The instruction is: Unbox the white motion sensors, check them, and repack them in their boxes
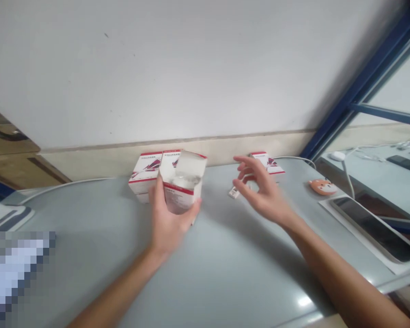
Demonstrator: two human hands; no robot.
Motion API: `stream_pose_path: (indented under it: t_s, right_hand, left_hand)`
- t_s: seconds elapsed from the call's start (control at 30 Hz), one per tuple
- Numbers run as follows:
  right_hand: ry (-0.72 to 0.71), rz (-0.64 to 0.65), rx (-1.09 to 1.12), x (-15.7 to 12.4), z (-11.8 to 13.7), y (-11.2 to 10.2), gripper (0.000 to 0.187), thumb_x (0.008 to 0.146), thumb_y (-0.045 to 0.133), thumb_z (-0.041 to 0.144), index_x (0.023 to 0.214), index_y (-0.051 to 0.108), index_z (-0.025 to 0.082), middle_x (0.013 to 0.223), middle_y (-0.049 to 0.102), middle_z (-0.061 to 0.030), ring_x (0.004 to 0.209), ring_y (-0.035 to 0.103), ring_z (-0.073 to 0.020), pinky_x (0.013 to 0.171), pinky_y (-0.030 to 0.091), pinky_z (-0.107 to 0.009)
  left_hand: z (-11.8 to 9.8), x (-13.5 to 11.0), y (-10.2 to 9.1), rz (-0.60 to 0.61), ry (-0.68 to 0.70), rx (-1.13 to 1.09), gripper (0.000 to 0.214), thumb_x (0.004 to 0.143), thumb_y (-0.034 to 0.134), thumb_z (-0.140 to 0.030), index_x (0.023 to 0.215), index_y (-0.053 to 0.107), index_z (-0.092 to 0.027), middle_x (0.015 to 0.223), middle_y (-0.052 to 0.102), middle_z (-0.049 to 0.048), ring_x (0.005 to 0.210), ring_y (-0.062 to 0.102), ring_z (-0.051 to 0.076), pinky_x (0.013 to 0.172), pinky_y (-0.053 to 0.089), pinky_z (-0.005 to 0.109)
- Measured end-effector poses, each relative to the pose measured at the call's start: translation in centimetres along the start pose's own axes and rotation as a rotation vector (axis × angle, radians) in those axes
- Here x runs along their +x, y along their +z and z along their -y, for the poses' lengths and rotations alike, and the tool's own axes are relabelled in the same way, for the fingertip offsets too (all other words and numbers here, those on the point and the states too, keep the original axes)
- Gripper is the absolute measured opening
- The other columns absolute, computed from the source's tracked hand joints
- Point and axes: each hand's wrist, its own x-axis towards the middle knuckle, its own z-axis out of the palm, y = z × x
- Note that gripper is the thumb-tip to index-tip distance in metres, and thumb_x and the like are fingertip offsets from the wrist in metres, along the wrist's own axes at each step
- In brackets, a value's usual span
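While my left hand (166,225) is curling around 1 open white carton (181,200), my right hand (263,191) is hovering spread open, gripping nothing, near 1 small white piece (234,192).

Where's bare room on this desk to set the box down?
Widest patch: the grey desktop between the forearms, in front of the left hand and right hand. A narrower gap lies between the open white box and the small white item. Crowded at the back: red-and-white boxes, and at right, the orange fox-faced object and dark tablet.
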Motion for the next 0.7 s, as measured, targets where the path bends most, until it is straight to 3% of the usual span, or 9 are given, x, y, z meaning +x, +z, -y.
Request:
stream_pose_path:
  t_s: [0.07,0.13,0.2,0.27,0.37,0.47,0.63,0.7]
  right_hand:
    - [0.098,0.059,-0.242,0.6,-1.8,-1.4,0.035,0.099,0.063,0.038,0.134,0.065,0.032,0.122,0.066,-0.0095,0.111,0.066,-0.0289,0.094,0.058,-0.046]
    - [0.174,0.142,-0.466,0.9,-3.8,-2.6,0.036,0.095,0.068,0.039,0.129,0.071,0.029,0.128,0.068,-0.0123,0.119,0.065,-0.0359,0.095,0.056,-0.051]
    - [0.236,0.207,-0.556,0.9,-5.4,-3.3,0.038,0.093,0.070,0.038,0.129,0.072,0.027,0.127,0.070,-0.0136,0.114,0.069,-0.0364,0.091,0.057,-0.050]
    - [0.224,0.256,-0.540,0.9,-6.3,-3.4,0.040,0.092,0.071,0.037,0.131,0.072,0.027,0.124,0.072,-0.0129,0.108,0.071,-0.0334,0.090,0.058,-0.048]
    - [0.046,0.287,-0.475,0.7,-6.6,-2.5,0.043,0.092,0.072,0.036,0.134,0.071,0.031,0.132,0.070,-0.0103,0.120,0.067,-0.0328,0.102,0.054,-0.051]
    - [-0.096,0.318,-0.459,0.4,-6.5,-0.9,0.029,0.095,0.067,0.028,0.122,0.075,0.032,0.136,0.071,-0.0072,0.130,0.061,-0.0335,0.112,0.046,-0.056]
    - [-0.067,0.292,-0.427,0.0,-5.1,0.7,0.014,0.097,0.064,0.026,0.105,0.075,0.027,0.114,0.077,-0.0072,0.111,0.069,-0.0316,0.100,0.051,-0.054]
    - [-0.091,0.172,-0.339,0.1,-3.0,0.5,0.008,0.099,0.066,0.032,0.102,0.073,0.029,0.107,0.077,-0.0052,0.100,0.071,-0.0289,0.092,0.054,-0.049]
  left_hand:
    - [0.2,0.4,0.0,-0.041,-0.068,-0.051,0.092,0.088,0.079,-0.044,0.164,0.027,-0.034,0.141,0.054,0.0141,0.135,0.059,0.033,0.107,0.058,0.052]
    - [0.2,0.4,0.2,-0.064,-0.105,-0.130,0.096,0.084,0.083,-0.052,0.161,0.030,-0.032,0.143,0.054,0.0149,0.132,0.060,0.033,0.105,0.060,0.052]
    - [0.0,0.2,0.5,-0.052,-0.104,-0.219,0.099,0.083,0.083,-0.057,0.160,0.026,-0.033,0.146,0.052,0.0165,0.129,0.063,0.032,0.100,0.062,0.049]
    - [-0.3,-0.3,0.9,-0.019,-0.108,-0.296,0.097,0.087,0.080,-0.055,0.161,0.021,-0.033,0.144,0.052,0.0176,0.126,0.065,0.030,0.095,0.064,0.045]
    - [-0.7,-0.8,1.1,0.032,-0.108,-0.328,0.094,0.092,0.077,-0.048,0.163,0.017,-0.034,0.145,0.051,0.0190,0.131,0.063,0.031,0.094,0.064,0.044]
    - [-0.8,-1.0,0.7,0.061,-0.062,-0.314,0.092,0.092,0.076,-0.046,0.163,0.018,-0.033,0.151,0.048,0.0196,0.137,0.058,0.034,0.098,0.063,0.047]
    - [-0.5,-0.5,-0.5,0.107,-0.022,-0.252,0.080,0.097,0.069,-0.038,0.160,0.020,-0.033,0.155,0.045,0.0179,0.132,0.062,0.029,0.105,0.060,0.047]
    - [-0.4,-0.4,-0.6,0.119,-0.010,-0.203,0.073,0.098,0.066,-0.038,0.157,0.023,-0.033,0.149,0.048,0.0171,0.128,0.065,0.027,0.104,0.061,0.046]
